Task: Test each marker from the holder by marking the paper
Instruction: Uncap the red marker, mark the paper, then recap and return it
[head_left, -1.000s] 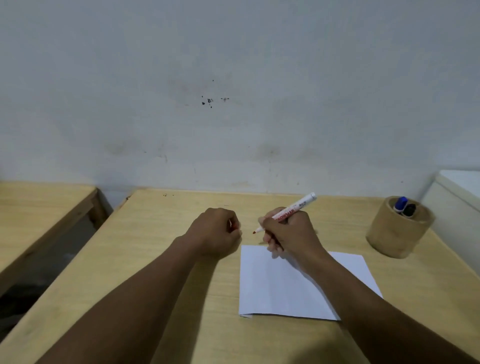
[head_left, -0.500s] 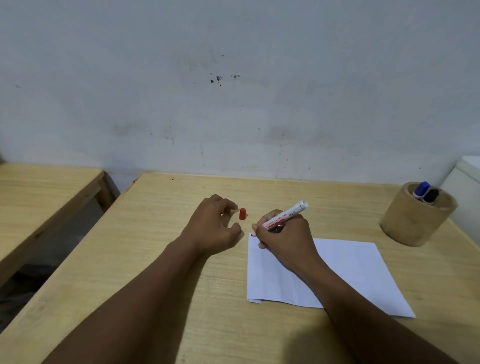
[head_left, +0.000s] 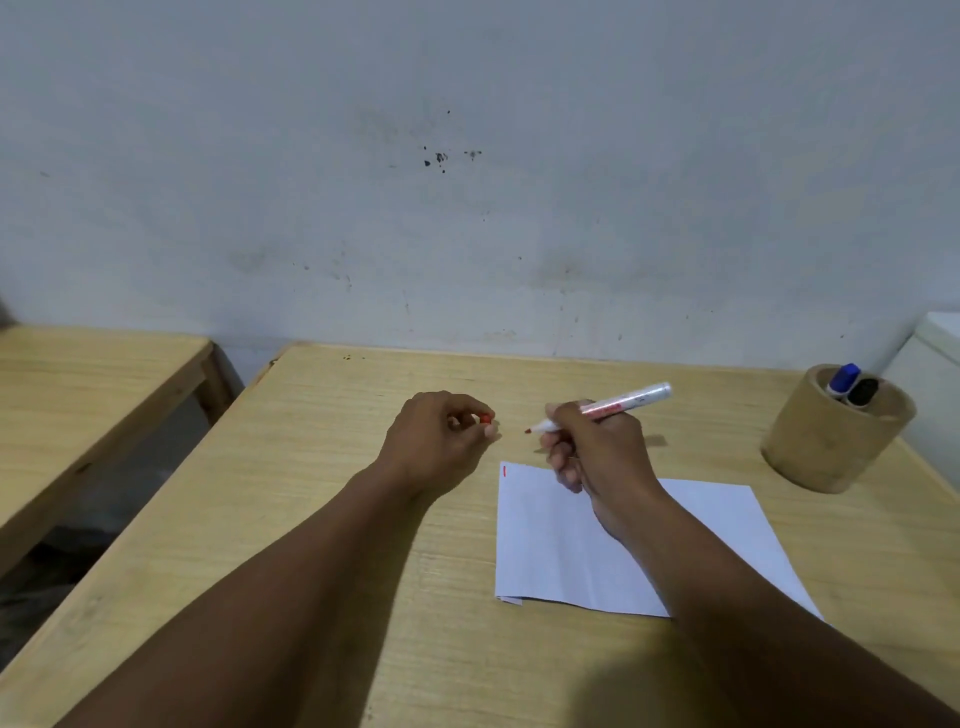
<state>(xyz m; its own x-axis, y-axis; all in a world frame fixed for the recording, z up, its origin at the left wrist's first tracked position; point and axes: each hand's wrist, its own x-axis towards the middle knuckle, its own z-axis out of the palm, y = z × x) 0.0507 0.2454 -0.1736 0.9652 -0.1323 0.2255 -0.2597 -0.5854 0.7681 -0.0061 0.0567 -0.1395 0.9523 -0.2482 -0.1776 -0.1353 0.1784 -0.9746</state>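
From the head view, the right hand (head_left: 597, 447) has lifted off the paper (head_left: 582, 551) since half a second ago, when it was pressed low at the sheet's far left corner. A short red mark (head_left: 504, 471) now shows at that corner, so this marker appears to have passed its test. The hand is clamped around the red marker (head_left: 605, 408), which it holds tilted above the surface (head_left: 322, 519), bare tip pointing left and clear of the sheet.

The left hand (head_left: 441, 439) is closed on the small red cap (head_left: 485, 418), pinched at the fingertips; it sits nearer the tip than before, so recapping is probably the step in hand.

The marker has a white barrel with red print and a fine red nib. The holder (head_left: 831, 441), a round tan cup, stands well apart at the right with a blue-capped marker (head_left: 844, 378) and a black-capped marker (head_left: 863, 391) upright inside, both seemingly untested.
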